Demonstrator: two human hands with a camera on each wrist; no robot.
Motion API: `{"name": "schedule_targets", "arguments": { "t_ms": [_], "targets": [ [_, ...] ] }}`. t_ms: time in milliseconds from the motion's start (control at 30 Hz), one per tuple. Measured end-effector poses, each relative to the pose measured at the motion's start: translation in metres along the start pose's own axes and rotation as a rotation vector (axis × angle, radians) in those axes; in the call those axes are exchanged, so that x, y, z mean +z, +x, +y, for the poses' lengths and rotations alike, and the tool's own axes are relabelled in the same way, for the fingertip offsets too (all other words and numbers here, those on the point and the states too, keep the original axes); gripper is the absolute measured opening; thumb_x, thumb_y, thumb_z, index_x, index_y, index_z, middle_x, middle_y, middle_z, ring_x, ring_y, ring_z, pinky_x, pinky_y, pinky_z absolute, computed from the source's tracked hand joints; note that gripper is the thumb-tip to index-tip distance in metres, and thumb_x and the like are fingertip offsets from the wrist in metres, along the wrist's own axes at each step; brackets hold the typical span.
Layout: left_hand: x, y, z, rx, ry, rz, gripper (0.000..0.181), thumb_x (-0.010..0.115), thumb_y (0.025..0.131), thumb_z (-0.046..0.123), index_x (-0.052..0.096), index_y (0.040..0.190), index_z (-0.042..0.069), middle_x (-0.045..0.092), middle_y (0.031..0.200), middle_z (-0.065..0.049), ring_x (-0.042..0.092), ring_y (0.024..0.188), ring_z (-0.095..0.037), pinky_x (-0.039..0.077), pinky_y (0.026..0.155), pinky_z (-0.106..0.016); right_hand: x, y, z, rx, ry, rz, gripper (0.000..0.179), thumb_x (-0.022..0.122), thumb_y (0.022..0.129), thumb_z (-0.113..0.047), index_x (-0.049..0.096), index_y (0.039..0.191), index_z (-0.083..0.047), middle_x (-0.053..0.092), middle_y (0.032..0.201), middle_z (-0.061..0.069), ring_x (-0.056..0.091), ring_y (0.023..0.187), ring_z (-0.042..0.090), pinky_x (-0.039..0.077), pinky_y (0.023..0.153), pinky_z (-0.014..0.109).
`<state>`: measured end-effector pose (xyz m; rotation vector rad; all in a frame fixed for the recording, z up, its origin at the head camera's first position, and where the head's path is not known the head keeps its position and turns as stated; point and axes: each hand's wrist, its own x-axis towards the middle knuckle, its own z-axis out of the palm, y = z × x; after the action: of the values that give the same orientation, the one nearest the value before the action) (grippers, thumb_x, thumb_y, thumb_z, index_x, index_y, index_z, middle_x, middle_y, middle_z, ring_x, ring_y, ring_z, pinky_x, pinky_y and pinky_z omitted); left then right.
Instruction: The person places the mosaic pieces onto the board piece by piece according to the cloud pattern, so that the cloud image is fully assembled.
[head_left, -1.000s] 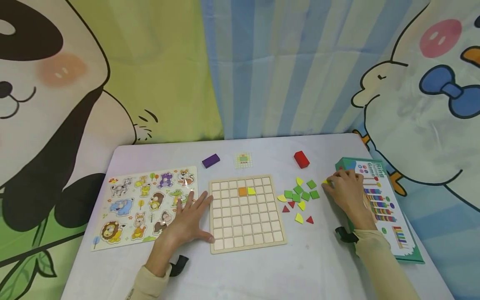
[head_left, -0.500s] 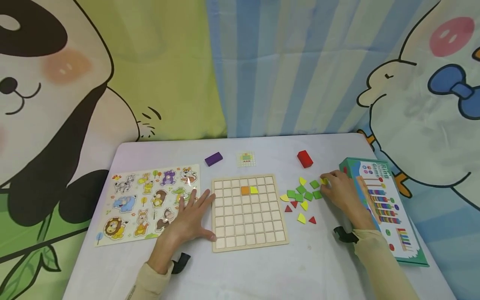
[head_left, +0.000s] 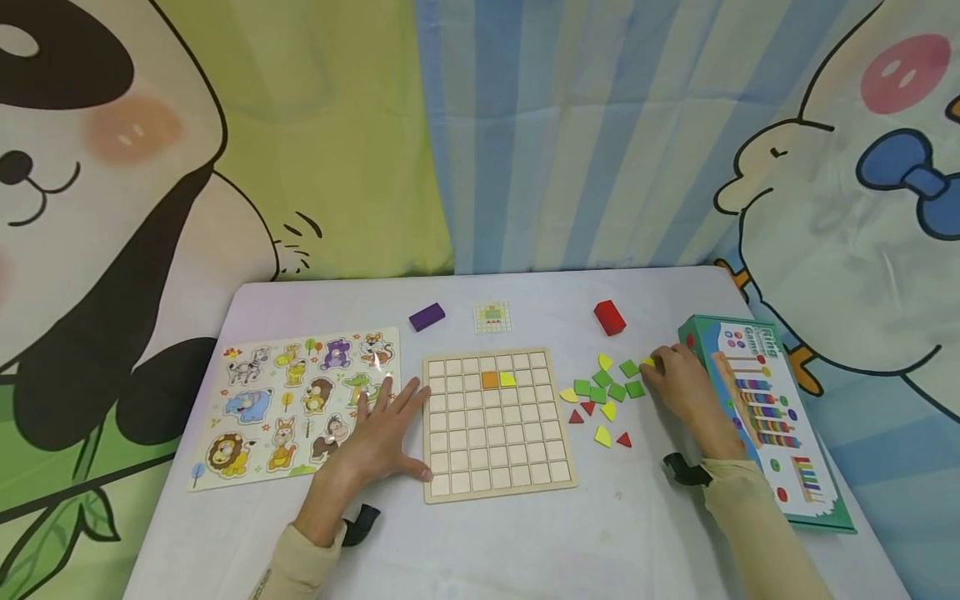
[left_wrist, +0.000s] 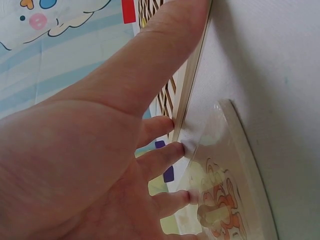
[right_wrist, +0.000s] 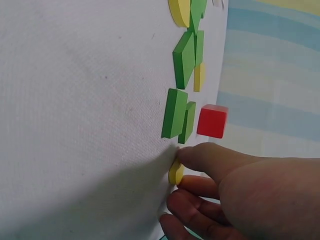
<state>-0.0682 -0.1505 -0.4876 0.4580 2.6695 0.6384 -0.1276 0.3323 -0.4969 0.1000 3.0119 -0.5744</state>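
My right hand point(head_left: 686, 392) is at the right end of a loose group of tiles, beside the box. Its thumb and index finger pinch a small yellow tile point(right_wrist: 175, 172) at the table surface; the other fingers curl below. Several green square tiles point(head_left: 597, 395) lie just left of it, with yellow tiles point(head_left: 602, 436) and red triangle tiles point(head_left: 624, 439) among them. My left hand point(head_left: 367, 442) lies spread along the left edge of the wooden grid board point(head_left: 495, 492), thumb and fingertips at its frame. An orange tile point(head_left: 490, 380) and a yellow tile point(head_left: 507, 379) sit side by side in the board.
An animal peg puzzle point(head_left: 258, 417) lies left, partly under the left hand. Behind the board are a purple block point(head_left: 427, 317), a small pattern card point(head_left: 492, 317) and a red block point(head_left: 610, 317). A green-edged box point(head_left: 783, 433) stands at the right.
My right hand has shifted slightly left, away from the box, with the yellow tile at its fingertips. The head view has swung a little. My left hand stays at the board's edge.
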Motion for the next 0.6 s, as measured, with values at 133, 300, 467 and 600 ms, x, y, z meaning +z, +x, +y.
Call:
{"name": "schedule_targets", "arguments": {
  "t_ms": [133, 300, 467, 600],
  "targets": [
    [0.0003, -0.0002, -0.0002, 0.002, 0.002, 0.003, 0.129, 0.095, 0.056, 0.047, 0.029, 0.161, 0.012, 0.019, 0.170, -0.014, -0.001, 0.155, -0.049, -0.003, 0.116, -0.078, 0.0007, 0.0021, -0.0016, 0.017, -0.010, -0.005, 0.030, 0.068, 0.094, -0.016, 0.065, 0.113, 0.008, 0.057, 0.099, 0.021, 0.053, 0.088, 0.033, 0.053, 0.081, 0.045],
    [0.0009, -0.0008, -0.0001, 0.004, 0.001, 0.003, 0.128, 0.095, 0.056, 0.048, 0.029, 0.161, 0.012, 0.019, 0.170, -0.014, 0.000, 0.155, -0.049, -0.003, 0.117, -0.078, 0.0023, 0.0015, -0.0010, 0.012, -0.025, -0.002, 0.030, 0.070, 0.091, -0.015, 0.065, 0.110, 0.008, 0.057, 0.096, 0.019, 0.054, 0.085, 0.031, 0.051, 0.075, 0.039],
    [0.0002, -0.0014, -0.0002, 0.007, -0.003, -0.002, 0.128, 0.094, 0.057, 0.048, 0.029, 0.161, 0.012, 0.019, 0.170, -0.014, 0.000, 0.155, -0.049, -0.005, 0.117, -0.077, 0.0025, -0.0007, 0.0024, -0.040, -0.015, 0.040, 0.031, 0.071, 0.089, -0.015, 0.067, 0.110, 0.008, 0.059, 0.095, 0.019, 0.055, 0.084, 0.031, 0.052, 0.075, 0.042],
    [-0.0006, -0.0015, -0.0008, 0.006, -0.002, -0.001, 0.127, 0.094, 0.057, 0.048, 0.029, 0.161, 0.013, 0.018, 0.170, -0.014, 0.000, 0.155, -0.049, -0.006, 0.118, -0.076, 0.0009, -0.0016, -0.0023, -0.118, 0.008, 0.129, 0.031, 0.073, 0.088, -0.017, 0.069, 0.109, 0.005, 0.064, 0.095, 0.018, 0.057, 0.082, 0.030, 0.054, 0.074, 0.045]
  ]
}}
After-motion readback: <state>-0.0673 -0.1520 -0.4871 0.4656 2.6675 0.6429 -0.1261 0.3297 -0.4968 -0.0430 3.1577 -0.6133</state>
